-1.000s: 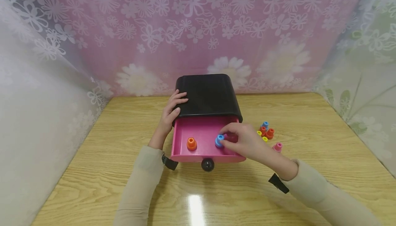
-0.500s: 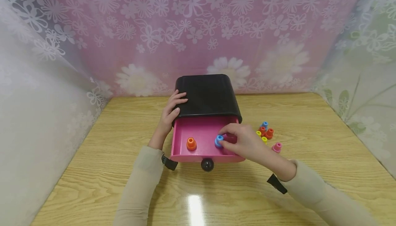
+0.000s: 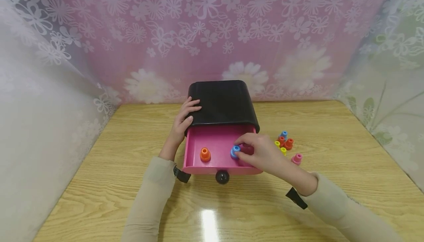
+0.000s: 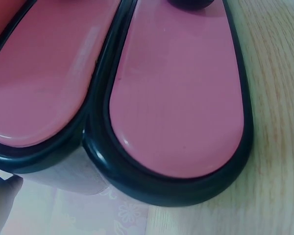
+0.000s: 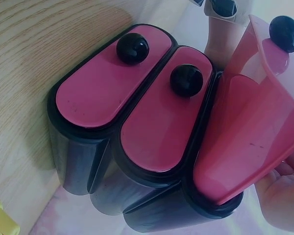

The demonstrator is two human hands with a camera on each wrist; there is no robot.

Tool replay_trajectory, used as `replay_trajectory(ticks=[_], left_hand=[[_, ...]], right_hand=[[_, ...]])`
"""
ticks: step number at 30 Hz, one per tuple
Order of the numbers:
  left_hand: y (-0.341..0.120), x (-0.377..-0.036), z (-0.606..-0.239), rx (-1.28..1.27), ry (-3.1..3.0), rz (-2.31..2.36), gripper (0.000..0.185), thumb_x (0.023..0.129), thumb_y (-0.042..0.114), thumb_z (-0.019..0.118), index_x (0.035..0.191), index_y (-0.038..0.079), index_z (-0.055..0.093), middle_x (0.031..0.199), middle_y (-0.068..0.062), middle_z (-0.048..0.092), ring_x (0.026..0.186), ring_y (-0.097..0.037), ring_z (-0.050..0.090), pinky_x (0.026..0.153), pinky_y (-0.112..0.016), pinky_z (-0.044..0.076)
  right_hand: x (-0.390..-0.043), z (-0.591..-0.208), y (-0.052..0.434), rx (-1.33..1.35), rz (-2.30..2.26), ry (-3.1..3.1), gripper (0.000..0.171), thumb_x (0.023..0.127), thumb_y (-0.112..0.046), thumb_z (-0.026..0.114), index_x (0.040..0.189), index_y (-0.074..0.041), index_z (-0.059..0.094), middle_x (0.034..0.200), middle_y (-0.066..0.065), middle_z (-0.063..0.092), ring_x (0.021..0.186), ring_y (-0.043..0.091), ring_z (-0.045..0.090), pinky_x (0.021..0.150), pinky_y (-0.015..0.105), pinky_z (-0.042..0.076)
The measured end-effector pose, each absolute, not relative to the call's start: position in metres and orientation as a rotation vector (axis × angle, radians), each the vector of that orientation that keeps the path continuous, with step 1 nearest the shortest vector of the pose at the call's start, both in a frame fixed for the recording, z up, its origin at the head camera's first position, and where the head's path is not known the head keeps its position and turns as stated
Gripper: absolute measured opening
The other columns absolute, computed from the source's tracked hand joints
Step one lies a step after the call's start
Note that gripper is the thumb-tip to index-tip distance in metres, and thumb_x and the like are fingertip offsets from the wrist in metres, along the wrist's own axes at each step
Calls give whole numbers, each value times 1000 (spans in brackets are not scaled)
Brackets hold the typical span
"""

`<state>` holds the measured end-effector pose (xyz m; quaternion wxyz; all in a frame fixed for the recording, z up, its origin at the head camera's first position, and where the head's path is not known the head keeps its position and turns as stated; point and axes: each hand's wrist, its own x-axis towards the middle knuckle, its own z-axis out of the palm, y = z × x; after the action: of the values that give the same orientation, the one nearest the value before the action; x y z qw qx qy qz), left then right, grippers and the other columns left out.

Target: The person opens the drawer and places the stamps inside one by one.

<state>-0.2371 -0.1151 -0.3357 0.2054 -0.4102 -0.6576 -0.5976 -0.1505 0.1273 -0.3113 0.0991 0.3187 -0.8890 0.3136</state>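
Pinching blue peg (image 3: 235, 151), right fingers (image 3: 243, 150) in drawer (image 3: 212, 139); 2 shut drawers (image 5: 137, 112) wrist-only

Small coloured pegs (image 3: 285, 142) lie on the wooden table (image 3: 331, 153).

Head cam high, facing down; wrist cams close on drawer box (image 3: 222, 104).

Bright, even light from overhead leaves a white glare streak on the table (image 3: 210, 224) near the bottom edge. Shadows are soft and short. The head view bends at its edges (a wide lens); both wrist views look hazy and washed out.
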Motion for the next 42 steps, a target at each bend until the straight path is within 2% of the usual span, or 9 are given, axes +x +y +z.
replay_trajectory(ticks=[15,22,31,36,42], left_hand=[[-115,-238,-339,-1155,-1814,-1658,32,75,-9,31,100,-25,44,117,-44,33,121,-54,10,103,-46,7],[-116,-239,-340,-1160,-1816,-1667,32,79,-3,33,101,-25,43,118,-44,32,121,-54,8,103,-46,6],[-115,-240,-339,-1160,-1814,-1658,32,76,-7,32,100,-25,43,117,-44,32,121,-54,9,104,-45,7],[-115,-240,-339,-1162,-1816,-1656,32,79,-3,33,100,-25,44,118,-44,32,121,-54,9,103,-46,7],[-114,-240,-339,-1150,-1827,-1660,32,75,-8,31,100,-25,44,118,-43,32,122,-53,9,103,-46,7]], right_hand=[[-143,-309,133,987,1011,-2482,22,68,-7,74,88,-6,65,82,-4,62,72,13,54,64,29,48],[-128,-300,135,1003,974,-2398,26,66,-7,75,90,-5,66,85,-2,64,82,13,57,71,31,47],[-111,-299,135,1157,1049,-2291,30,65,-1,73,93,-8,65,91,-1,65,85,12,59,74,24,47],[-102,-304,133,1198,1097,-2288,27,70,-9,72,96,-11,65,92,-2,64,85,12,58,73,23,46],[-95,-319,128,1359,1278,-2245,30,70,-4,70,98,-8,63,94,4,63,86,13,59,71,23,48]])
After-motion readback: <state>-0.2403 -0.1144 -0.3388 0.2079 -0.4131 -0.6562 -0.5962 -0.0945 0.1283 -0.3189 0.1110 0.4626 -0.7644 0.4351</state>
